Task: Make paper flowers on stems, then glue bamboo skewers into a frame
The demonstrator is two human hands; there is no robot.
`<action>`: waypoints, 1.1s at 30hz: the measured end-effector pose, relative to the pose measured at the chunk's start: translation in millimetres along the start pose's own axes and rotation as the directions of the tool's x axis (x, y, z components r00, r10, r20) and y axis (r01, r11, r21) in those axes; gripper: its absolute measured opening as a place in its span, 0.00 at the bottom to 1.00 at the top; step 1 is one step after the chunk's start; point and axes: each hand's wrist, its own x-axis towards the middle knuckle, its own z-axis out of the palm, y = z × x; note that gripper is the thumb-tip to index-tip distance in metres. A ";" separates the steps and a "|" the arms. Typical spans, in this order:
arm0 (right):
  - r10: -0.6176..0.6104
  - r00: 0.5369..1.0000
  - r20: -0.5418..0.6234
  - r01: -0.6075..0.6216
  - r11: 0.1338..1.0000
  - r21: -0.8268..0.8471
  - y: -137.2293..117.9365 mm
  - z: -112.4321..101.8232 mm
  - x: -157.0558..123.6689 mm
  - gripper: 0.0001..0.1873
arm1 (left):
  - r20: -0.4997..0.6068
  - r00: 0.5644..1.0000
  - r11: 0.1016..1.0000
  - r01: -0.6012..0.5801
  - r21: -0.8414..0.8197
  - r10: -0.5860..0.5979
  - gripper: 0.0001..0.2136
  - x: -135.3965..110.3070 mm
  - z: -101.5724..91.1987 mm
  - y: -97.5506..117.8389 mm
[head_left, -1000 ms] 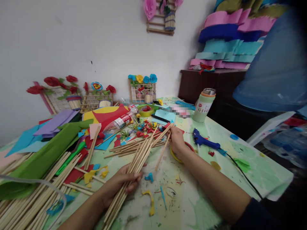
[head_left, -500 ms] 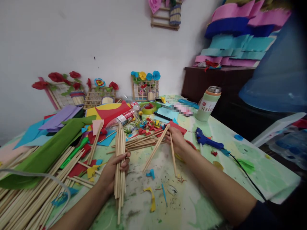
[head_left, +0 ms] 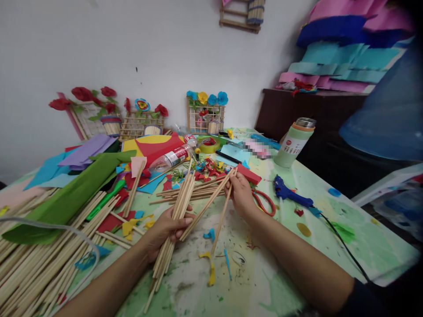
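My left hand [head_left: 167, 231] is closed round a bundle of thin wooden sticks [head_left: 180, 207] that slants up to the right over the table. My right hand [head_left: 241, 193] pinches the top ends of two loose sticks [head_left: 220, 220]; one of them leans down toward the bundle, the other hangs to the table. Behind both hands lies a flat row of more sticks [head_left: 194, 193].
A large pile of sticks [head_left: 42, 264] and green paper [head_left: 69, 198] fill the left. Red scissors [head_left: 264, 202], a blue glue gun [head_left: 291, 193] with its cord, a green flask [head_left: 294, 141], a plastic bottle [head_left: 172, 157] and paper scraps lie around. Flower frames [head_left: 205, 116] lean on the wall.
The bundle in my left hand has tipped from upright to slanting right. My right hand has swung its two sticks closer to the bundle.
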 end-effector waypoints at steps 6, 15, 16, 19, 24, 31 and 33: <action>-0.041 0.997 0.061 0.039 0.999 0.025 1.5 -0.1 -1.7 0.13 | 0.192 0.975 0.990 0.092 0.112 -0.112 0.18 -2.6 -2.8 2.1; -0.013 0.996 0.090 0.010 0.999 0.036 -0.8 0.6 -5.3 0.18 | 0.124 0.986 0.976 0.086 0.198 -0.112 0.23 -6.9 0.9 1.7; -0.011 0.996 0.086 0.009 1.000 0.026 -1.1 0.2 -4.9 0.18 | 0.123 0.986 0.974 0.083 0.209 -0.111 0.23 -7.4 1.4 2.0; 0.007 0.998 0.061 -0.008 1.000 0.014 -0.8 -1.7 -2.4 0.17 | 0.113 0.989 0.970 0.065 0.236 -0.094 0.23 -7.9 1.6 2.2; -0.013 0.999 0.048 0.010 0.998 0.054 1.1 -5.3 3.0 0.17 | 0.162 0.984 0.984 0.042 0.174 -0.070 0.19 -4.7 -0.3 1.3; 0.042 0.998 -0.039 -0.040 0.998 0.047 5.5 -8.1 6.8 0.15 | 0.170 0.982 0.995 0.077 0.062 -0.087 0.20 -2.4 -3.4 1.1; 0.042 0.996 -0.074 -0.039 0.998 0.052 7.8 -9.1 7.8 0.15 | 0.141 0.985 0.995 0.092 0.040 -0.097 0.21 -2.0 -3.7 1.0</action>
